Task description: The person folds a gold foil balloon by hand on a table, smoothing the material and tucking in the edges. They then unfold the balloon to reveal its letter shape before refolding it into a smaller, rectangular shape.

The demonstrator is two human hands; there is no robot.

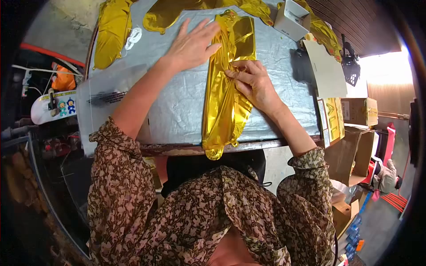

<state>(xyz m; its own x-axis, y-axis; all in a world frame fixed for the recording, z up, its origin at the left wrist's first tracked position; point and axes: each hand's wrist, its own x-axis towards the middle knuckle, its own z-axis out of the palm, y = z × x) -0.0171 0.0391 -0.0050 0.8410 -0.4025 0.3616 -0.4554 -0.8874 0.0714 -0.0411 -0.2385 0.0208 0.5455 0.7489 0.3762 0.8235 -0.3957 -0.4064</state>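
Note:
A flat gold foil balloon (218,106) lies lengthwise on the covered table, creased along its middle, its lower tip hanging past the near edge. My left hand (194,46) rests at its upper left, fingers spread, the fingertips touching the foil edge. With thumb and fingers pinched, my right hand (254,84) grips a gathered fold of the foil near the middle. Part of that fold is hidden behind the fingers.
More gold foil balloons (113,33) lie along the far and left edges, beside a white string bundle (133,39). A white box (293,20) and a cardboard sheet (326,68) are at the right. Clear plastic (108,95) covers the left side. Cardboard boxes (348,155) stand right of the table.

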